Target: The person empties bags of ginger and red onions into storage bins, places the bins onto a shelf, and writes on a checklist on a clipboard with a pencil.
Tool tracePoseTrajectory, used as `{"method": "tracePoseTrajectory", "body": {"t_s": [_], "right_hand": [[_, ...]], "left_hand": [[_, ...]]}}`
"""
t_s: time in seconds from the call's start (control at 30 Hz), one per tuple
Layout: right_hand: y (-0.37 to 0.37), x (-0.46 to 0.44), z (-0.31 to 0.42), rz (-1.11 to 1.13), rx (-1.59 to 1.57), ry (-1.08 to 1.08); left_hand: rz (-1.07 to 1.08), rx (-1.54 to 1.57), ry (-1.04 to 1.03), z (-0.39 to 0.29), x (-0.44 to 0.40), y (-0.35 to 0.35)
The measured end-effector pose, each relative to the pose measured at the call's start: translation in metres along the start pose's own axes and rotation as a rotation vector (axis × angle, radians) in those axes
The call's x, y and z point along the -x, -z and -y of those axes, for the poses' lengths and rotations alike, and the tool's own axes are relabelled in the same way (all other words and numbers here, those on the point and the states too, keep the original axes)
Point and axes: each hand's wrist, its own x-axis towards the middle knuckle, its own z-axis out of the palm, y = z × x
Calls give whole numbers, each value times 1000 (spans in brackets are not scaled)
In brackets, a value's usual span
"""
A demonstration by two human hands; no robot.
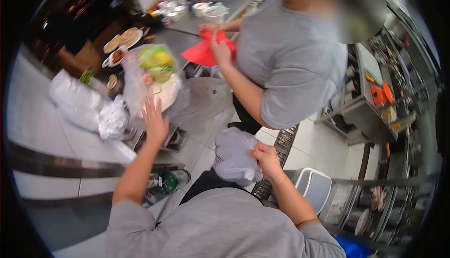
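My left hand (156,121) is open, its fingers stretched towards a large clear plastic bag (133,77) on the counter. Yellow-green items (159,62) and something pale show inside that bag; whether my fingertips touch it I cannot tell. Down in front of my body, my right hand (267,158) is closed on a filled whitish plastic bag (236,155), gripping its side. What this bag contains is hidden. Another sheer plastic bag (201,101) hangs off the counter's edge, beside the large one.
A co-worker in a grey shirt (300,56) stands close ahead, holding a red sheet-like item (206,52). White bundles in plastic (75,96) and plates of food (126,37) lie at left. A grey-lidded bin (312,190) and shelving are at right; a green cylinder (177,181) stands low.
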Motion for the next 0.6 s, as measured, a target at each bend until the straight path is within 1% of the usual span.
{"method": "tracePoseTrajectory", "body": {"t_s": [0.03, 0.1, 0.17, 0.23, 0.27, 0.3, 0.37, 0.47, 0.5, 0.57, 0.6], "right_hand": [[17, 9, -11, -38, 25, -12], [48, 25, -26, -147, 59, -34], [74, 45, -30, -291, 60, -47], [113, 62, -48, -425, 42, -113], [125, 73, -35, -514, 25, -89], [146, 75, -44, -593, -36, -66], [179, 86, -32, -736, -103, 2], [236, 98, -38, -874, -197, 92], [259, 96, -36, -902, -230, 127], [300, 91, -40, -959, -242, 132], [319, 84, -39, -987, -245, 117]], "left_hand": [[46, 90, -187, -17, 27, 1], [360, 204, -398, -32, 67, -16], [577, 368, -320, -48, 93, -31], [667, 397, -336, -56, 98, -53], [703, 404, -347, -61, 91, -64], [757, 420, -356, -68, 83, -71], [843, 443, -376, -94, 57, -91], [830, 465, -464, -151, 18, -123], [844, 488, -459, -174, 4, -135], [849, 528, -424, -220, -22, -162], [897, 515, -398, -242, -35, -179]]}}
